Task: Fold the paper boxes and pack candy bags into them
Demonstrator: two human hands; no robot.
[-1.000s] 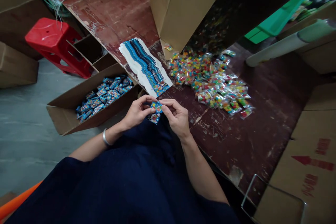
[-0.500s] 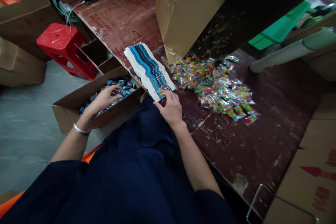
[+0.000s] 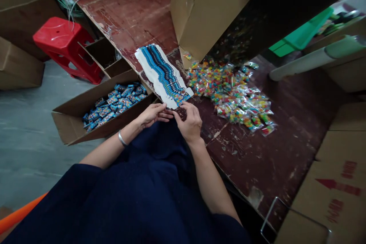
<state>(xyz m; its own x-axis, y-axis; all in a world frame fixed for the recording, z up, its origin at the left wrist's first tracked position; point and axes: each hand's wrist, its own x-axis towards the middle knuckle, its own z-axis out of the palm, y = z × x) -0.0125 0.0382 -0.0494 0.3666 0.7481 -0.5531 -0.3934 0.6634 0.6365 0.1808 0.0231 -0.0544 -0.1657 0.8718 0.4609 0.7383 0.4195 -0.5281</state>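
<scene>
Head view: both hands meet at the table (image 3: 257, 160) edge, at the near end of the stack (image 3: 162, 74) of flat blue wrappers. Left hand (image 3: 151, 114) lies fingers out, loosely curled, tips toward the right hand; can't tell if it holds anything. Right hand (image 3: 190, 122) has thumb and forefinger pinched at the stack's near corner; what's between them is too small to make out. Stack's long axis runs from the near end by the hands away and to the left. Wrapper print unreadable, cartoon blur only. Candy bags (image 3: 234, 93) spill from a big box (image 3: 206, 4), its inside dark. Low carton (image 3: 94, 118) at left holds blue packs. Red arrow on a carton (image 3: 337, 187) at right, text illegible.
</scene>
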